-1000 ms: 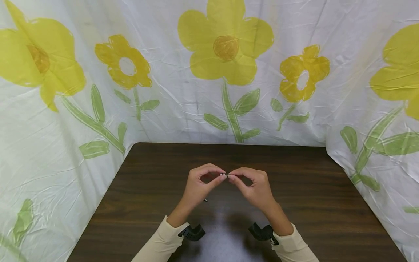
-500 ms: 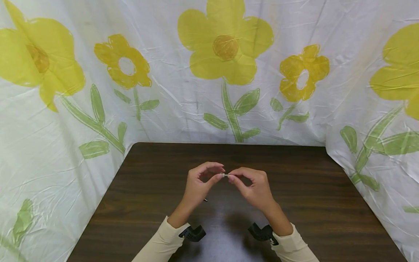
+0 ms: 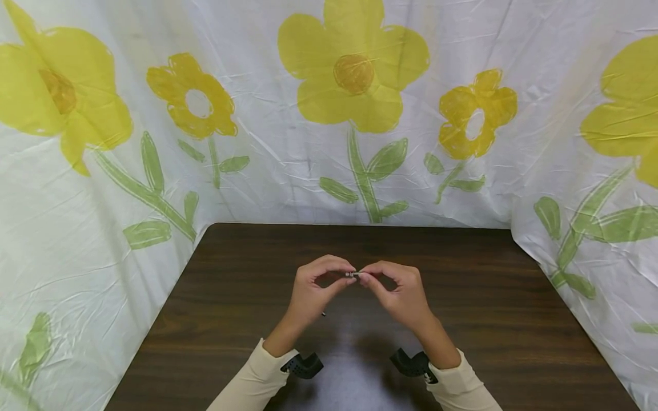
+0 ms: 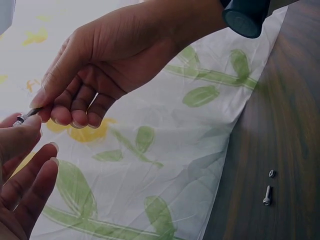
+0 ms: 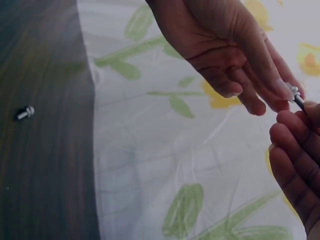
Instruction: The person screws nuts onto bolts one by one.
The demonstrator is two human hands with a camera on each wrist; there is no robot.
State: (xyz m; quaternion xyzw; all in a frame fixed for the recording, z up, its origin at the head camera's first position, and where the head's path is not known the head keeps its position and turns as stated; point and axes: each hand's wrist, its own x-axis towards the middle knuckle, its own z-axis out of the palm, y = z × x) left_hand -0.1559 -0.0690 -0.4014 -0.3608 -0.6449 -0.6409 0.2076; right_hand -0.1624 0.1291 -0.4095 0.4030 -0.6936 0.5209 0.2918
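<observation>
One small metal bolt [image 3: 352,274] is held level above the dark wood-grain tabletop [image 3: 247,285], bridging the fingertips of the two hands. The left hand [image 3: 311,291] pinches its silvery, ringed end between thumb and forefinger; the right hand [image 3: 406,292] pinches the darker shank the same way. Both hands are closed only at those tips, their other fingers bent loosely. Whether the ringed end is a head or a nut is too small to tell.

In the left wrist view, a loose bolt [image 4: 267,196] lies on the tabletop, with a nut [image 4: 272,173] near its shank end, not touching it. The right wrist view also shows metal hardware [image 5: 25,113] lying there; whether it is the same pair cannot be told. Black wrist cameras [image 3: 304,366] sit at the cream sleeves [image 3: 257,374]. Behind hangs a white curtain [image 3: 267,188] with yellow flowers [image 3: 354,34].
</observation>
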